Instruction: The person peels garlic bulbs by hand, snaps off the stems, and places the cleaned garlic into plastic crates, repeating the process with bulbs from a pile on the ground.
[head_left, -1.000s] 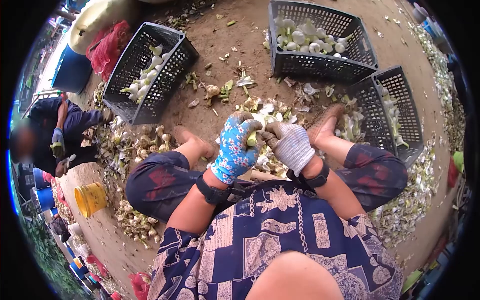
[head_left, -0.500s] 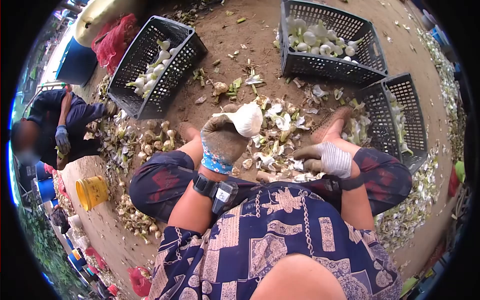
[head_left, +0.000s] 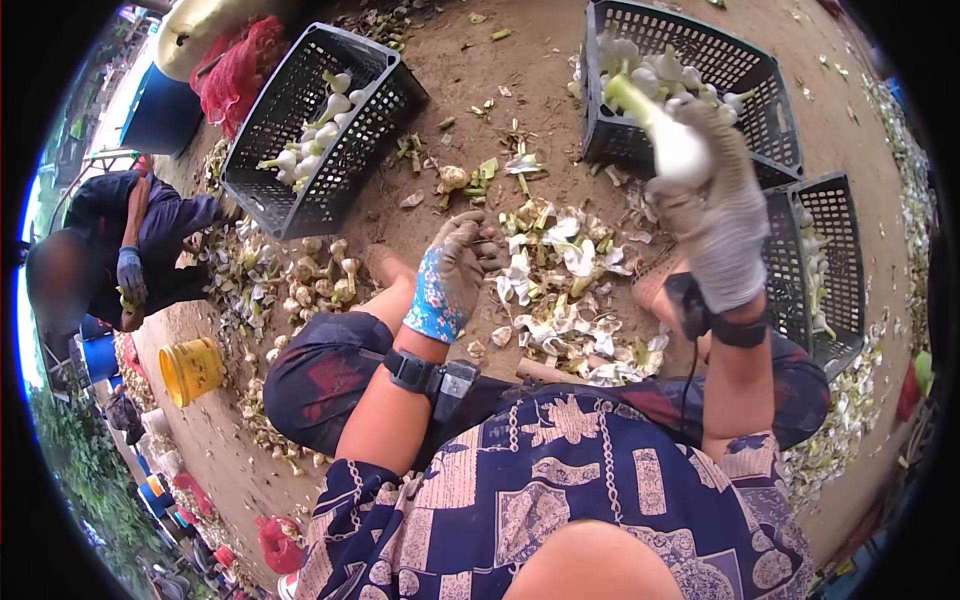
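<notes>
My right hand (head_left: 718, 205), in a dirty pale work glove, grips a white garlic bulb (head_left: 682, 155) with a green stem pointing up and left. Hand and bulb are raised in front of the near edge of a dark crate (head_left: 690, 148) that holds several peeled white bulbs (head_left: 640, 65). Over the scraps between my legs is my left hand (head_left: 462, 262), in a soiled glove with a blue floral cuff. Its fingers are curled in and I see nothing in them. Loose garlic skins (head_left: 570, 265) and stem trimmings lie on the soil beside it.
A second crate (head_left: 310, 130) with bulbs stands ahead on the left, another crate (head_left: 835, 260) on the right. Unpeeled bulbs (head_left: 325, 280) are heaped by my left leg. A yellow bucket (head_left: 192, 370) stands near a seated co-worker (head_left: 100, 240). A red net bag (head_left: 238, 75) lies farther off.
The garlic bulb has passed from my left hand to my right. My right hand has risen from near my lap toward the far right crate; the left stays over the scraps, fingers curled.
</notes>
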